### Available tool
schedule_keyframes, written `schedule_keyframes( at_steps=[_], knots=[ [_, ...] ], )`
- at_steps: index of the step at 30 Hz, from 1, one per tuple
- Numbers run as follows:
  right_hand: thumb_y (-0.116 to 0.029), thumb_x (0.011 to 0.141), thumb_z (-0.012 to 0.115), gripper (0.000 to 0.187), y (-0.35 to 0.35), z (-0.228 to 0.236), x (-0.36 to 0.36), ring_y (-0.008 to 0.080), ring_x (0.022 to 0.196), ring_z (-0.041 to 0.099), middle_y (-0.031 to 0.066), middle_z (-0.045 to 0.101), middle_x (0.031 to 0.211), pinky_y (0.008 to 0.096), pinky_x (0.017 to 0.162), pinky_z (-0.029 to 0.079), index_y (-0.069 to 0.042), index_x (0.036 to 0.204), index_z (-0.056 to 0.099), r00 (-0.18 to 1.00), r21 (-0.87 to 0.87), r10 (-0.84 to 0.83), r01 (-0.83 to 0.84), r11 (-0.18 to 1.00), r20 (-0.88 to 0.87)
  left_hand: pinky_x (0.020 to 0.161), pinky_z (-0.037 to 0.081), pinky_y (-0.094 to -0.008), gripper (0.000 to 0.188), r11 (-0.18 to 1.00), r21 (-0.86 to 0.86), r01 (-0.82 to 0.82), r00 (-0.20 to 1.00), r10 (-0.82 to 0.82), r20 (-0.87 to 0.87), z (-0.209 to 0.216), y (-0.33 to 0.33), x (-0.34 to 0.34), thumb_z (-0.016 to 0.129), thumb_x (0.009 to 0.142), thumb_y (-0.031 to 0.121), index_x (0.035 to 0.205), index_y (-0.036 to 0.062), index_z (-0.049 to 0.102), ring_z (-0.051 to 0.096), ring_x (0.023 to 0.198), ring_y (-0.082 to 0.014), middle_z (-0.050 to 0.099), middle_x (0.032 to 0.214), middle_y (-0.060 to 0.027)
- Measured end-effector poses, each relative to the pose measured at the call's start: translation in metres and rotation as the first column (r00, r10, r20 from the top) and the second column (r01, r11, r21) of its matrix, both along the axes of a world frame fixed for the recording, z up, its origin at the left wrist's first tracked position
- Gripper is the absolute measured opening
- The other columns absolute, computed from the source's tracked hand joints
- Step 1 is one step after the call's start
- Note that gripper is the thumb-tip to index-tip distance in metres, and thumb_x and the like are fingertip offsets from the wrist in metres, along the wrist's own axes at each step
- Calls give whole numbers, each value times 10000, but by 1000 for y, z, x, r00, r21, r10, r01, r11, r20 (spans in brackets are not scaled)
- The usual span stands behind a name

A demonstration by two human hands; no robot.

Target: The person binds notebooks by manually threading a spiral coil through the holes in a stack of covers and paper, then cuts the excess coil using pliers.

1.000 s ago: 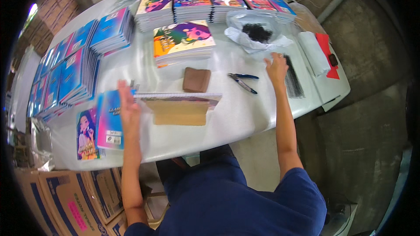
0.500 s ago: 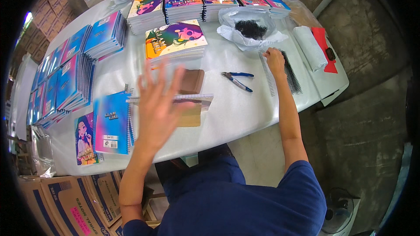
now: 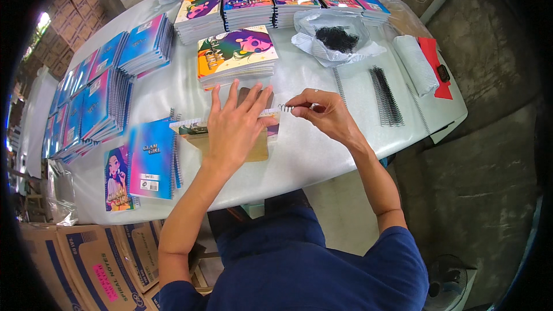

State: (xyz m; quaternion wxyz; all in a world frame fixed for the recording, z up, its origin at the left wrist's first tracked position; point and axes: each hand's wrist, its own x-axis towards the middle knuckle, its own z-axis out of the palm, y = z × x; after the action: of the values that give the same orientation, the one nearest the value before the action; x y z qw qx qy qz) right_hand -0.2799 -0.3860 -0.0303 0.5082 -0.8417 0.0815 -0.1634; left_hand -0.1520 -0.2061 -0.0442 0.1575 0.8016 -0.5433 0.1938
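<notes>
My left hand (image 3: pixel 239 124) lies across the top edge of an unbound notebook (image 3: pixel 193 128), its fingers stretched out and spread. The notebook stands on edge against a brown block (image 3: pixel 259 152). Just right of it, my right hand (image 3: pixel 322 114) pinches a dark spiral coil (image 3: pixel 285 108) between thumb and fingers. The coil's tip is close to the notebook's right end; I cannot tell whether it touches. Another stretch of coil (image 3: pixel 339 83) shows behind the right hand, perhaps part of the same piece.
Several coils (image 3: pixel 386 98) lie to the right, beside a white roll (image 3: pixel 416 66). A bag of black bits (image 3: pixel 337 39) sits beyond. Notebook stacks (image 3: pixel 236 55) stand ahead, with blue notebooks (image 3: pixel 152 158) at left. Cartons (image 3: pixel 101 259) and a fan (image 3: pixel 446 282) are below.
My right hand has come left from the coils with one in its fingers. My left hand has come down onto the notebook. The blue-handled pliers no longer show.
</notes>
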Motion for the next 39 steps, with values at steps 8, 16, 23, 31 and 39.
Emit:
schedule_keyframes(
  at_steps=[8, 16, 23, 31, 39],
  knots=[
    [-87, 888, 650, 104, -2, -3, -5, 115, 717, 566, 44, 656, 813, 287, 590, 418, -23, 949, 705, 985, 55, 170, -169, 984, -4, 1093, 243, -577, 542, 999, 8, 44, 999, -44, -11, 5, 5, -9, 616, 860, 419, 1362, 235, 521, 482, 1265, -344, 597, 1301, -12],
    [-60, 843, 659, 183, 13, 10, -15, 289, 737, 591, 125, 584, 833, 397, 640, 460, -14, 989, 560, 987, -437, 161, -132, 890, 30, 1048, 358, -539, 609, 999, -6, 33, 998, -33, -45, 5, 5, -16, 661, 825, 382, 1392, 253, 481, 552, 1211, -305, 576, 1337, 1],
    [-70, 879, 618, 92, 25, 10, -16, 315, 737, 620, 132, 611, 818, 415, 641, 474, -11, 925, 565, 987, -507, 141, -83, 858, 76, 935, 494, -432, 589, 990, -31, 138, 986, -140, -87, 4, 2, -23, 645, 833, 387, 1378, 221, 496, 586, 1164, -317, 593, 1312, -17],
    [-203, 914, 585, 234, -66, -65, 72, 275, 957, 617, 170, 641, 1019, 386, 794, 516, -37, 1075, 624, 925, -341, 375, -374, 863, -63, 813, 554, -402, 602, 996, 81, 42, 999, -44, 23, 7, -1, -29, 579, 852, 493, 1371, 202, 493, 607, 1122, -330, 533, 1375, -43],
    [-344, 829, 630, 404, -56, -77, 95, 347, 1005, 610, 193, 644, 1096, 422, 891, 481, -121, 1163, 667, 912, -529, 333, -410, 743, -239, 884, 521, -413, 728, 992, 94, 82, 997, -81, -15, 0, 8, -18, 627, 808, 477, 1449, 223, 393, 602, 1125, -322, 485, 1420, -87]
  ],
)
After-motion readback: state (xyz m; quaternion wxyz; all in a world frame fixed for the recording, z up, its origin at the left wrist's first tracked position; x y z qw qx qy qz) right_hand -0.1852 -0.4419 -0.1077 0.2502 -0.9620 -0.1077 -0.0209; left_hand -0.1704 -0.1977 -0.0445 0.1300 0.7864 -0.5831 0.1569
